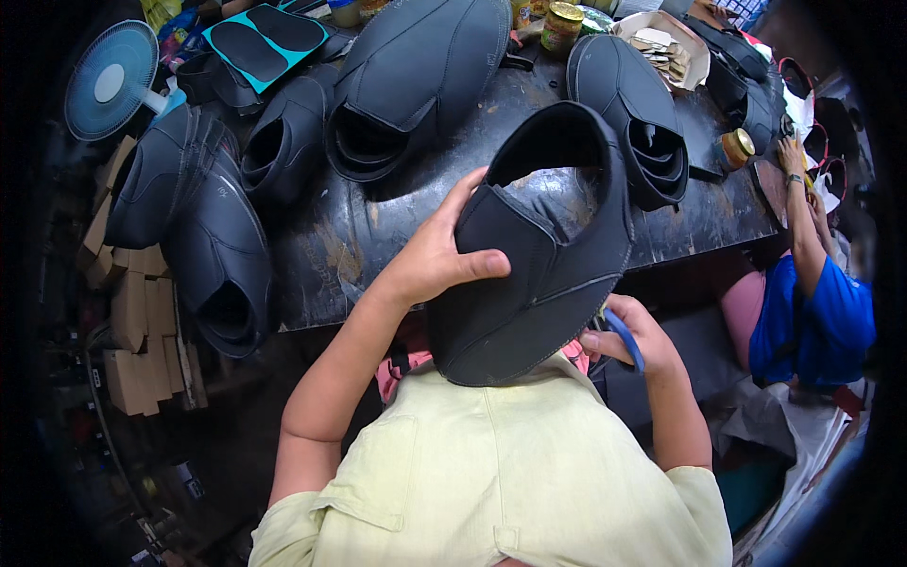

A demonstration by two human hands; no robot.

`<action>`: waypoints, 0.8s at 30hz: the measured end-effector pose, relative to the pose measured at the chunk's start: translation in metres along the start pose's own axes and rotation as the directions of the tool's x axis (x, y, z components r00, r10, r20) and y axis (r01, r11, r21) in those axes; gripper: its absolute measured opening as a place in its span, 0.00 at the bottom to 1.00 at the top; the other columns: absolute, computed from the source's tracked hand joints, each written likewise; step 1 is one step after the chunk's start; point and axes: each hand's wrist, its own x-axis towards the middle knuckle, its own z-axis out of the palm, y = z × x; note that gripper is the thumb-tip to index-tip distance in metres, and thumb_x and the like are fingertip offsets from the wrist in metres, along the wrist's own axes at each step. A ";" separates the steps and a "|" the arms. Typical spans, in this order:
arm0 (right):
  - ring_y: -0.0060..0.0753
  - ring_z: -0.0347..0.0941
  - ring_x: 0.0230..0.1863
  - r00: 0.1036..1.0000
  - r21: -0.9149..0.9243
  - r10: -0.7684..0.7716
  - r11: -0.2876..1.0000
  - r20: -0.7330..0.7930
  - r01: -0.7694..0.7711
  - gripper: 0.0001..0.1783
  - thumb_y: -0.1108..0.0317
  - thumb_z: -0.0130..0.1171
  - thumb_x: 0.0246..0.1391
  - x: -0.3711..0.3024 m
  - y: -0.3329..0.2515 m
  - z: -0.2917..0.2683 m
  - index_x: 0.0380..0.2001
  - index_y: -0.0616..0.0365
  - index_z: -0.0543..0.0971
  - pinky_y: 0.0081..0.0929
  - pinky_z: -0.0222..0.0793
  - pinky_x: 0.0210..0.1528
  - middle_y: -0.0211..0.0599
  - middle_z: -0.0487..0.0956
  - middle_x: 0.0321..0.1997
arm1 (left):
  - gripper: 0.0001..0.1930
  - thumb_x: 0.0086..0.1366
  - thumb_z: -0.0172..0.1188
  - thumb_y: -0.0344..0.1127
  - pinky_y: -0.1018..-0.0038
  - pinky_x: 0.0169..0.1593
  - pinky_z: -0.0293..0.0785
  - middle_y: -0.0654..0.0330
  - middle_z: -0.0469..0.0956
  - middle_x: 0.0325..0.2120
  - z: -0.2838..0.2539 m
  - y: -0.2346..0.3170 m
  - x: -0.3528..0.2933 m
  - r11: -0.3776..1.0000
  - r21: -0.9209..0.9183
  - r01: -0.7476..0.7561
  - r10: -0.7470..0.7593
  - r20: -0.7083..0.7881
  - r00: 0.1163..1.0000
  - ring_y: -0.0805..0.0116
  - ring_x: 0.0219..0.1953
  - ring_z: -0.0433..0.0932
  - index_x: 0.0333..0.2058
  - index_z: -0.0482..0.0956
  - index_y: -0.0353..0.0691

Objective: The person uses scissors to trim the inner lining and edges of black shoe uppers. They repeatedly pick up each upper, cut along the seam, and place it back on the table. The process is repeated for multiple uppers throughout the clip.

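Blk shoe upper (501, 312), L side in grip of L fingers (484, 264), R fingers (602, 344) round blue-handled tool (624, 337)

bare left hand (439, 248) grips black stitched shoe upper (510, 288) | bare right hand (641, 331) holds blue-handled tool (627, 344) beside upper's edge | other black uppers (430, 61) on scuffed black worktable (312, 269) | round blue fan (111, 80), upper left | co-worker in blue shirt (820, 317), right
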 end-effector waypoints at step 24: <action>0.20 0.75 0.30 0.991 -0.171 0.129 0.978 0.035 -0.121 0.18 0.63 0.70 0.58 -0.025 -0.038 -0.032 0.43 0.67 0.82 0.21 0.71 0.32 0.33 0.81 0.30 | 0.38 0.44 0.82 0.56 0.66 0.49 0.81 0.51 0.87 0.37 0.023 0.038 0.015 0.928 0.368 0.059 -0.011 -0.132 0.991 0.58 0.40 0.87 0.47 0.80 0.36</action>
